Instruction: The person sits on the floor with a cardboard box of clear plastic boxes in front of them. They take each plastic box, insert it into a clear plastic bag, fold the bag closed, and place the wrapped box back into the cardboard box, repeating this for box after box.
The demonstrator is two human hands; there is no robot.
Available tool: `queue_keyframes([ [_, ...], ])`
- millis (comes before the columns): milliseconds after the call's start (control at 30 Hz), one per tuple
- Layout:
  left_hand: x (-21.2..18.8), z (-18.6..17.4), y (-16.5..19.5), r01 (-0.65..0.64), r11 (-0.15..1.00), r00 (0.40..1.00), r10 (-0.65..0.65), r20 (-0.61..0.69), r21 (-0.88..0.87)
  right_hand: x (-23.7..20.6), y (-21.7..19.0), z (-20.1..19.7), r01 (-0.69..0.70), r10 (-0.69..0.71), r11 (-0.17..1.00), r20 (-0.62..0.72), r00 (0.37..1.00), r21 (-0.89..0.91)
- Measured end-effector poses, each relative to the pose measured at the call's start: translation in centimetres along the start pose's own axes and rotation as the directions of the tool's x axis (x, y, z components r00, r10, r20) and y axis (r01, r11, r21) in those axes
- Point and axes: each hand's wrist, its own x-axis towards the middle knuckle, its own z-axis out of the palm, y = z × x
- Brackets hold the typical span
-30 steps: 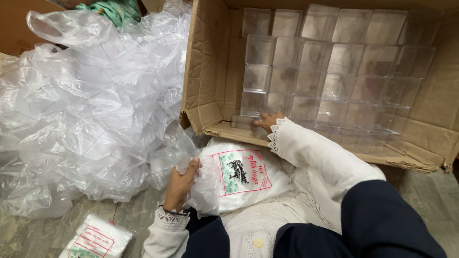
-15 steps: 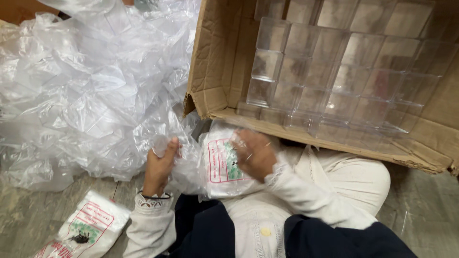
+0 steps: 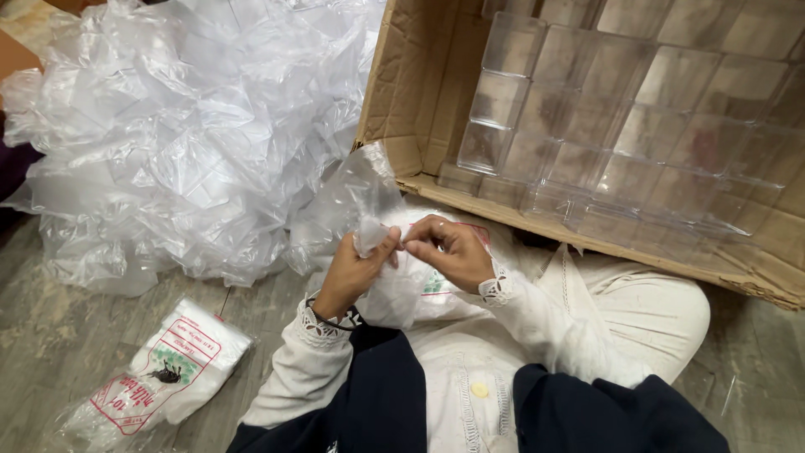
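Both hands pinched shut on the mouth of a thin clear plastic bag, held up over the lap: left hand gripping the gathered neck between thumb and fingers, right hand closed on the same edge, fingertips touching the left's. Bag rising up and to the left from the hands, crumpled and see-through. Directly beneath the hands, resting on the lap, a white printed packet with red and green markings, partly hidden by the wrists. Beyond the left hand, a large heap of loose clear plastic bags spread over the floor. Beyond the right hand, an open cardboard box on its side, stacked with clear plastic containers. Below and left of the left hand, a second printed packet flat on the floor.
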Motion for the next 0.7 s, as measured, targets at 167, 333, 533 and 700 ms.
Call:
queue_keyframes([
  [167,0.3,-0.2,0.7,0.045,0.997,0.998,-0.047,-0.037,-0.067,0.6,-0.6,-1.5,-0.136,0.125,0.897,0.053,0.991,0.421],
  [333,0.0,-0.7,-0.1,0.004,0.995,0.999,-0.008,-0.043,-0.097,0.6,-1.6,-1.3,-0.26,0.209,0.932,0.211,0.955,0.252],
  [533,-0.3,-2.6,-2.1,0.106,0.879,0.971,0.009,0.238,-0.464,0.5,-2.2,-1.5,-0.22,0.087,0.884,0.318,0.944,0.412],
  [700,-1.5,-11.1,-3.8,0.735,0.173,0.676,-0.119,0.727,-0.655,1.5,-7.2,-3.4,-0.107,0.073,0.846,0.086,0.994,0.522],
])
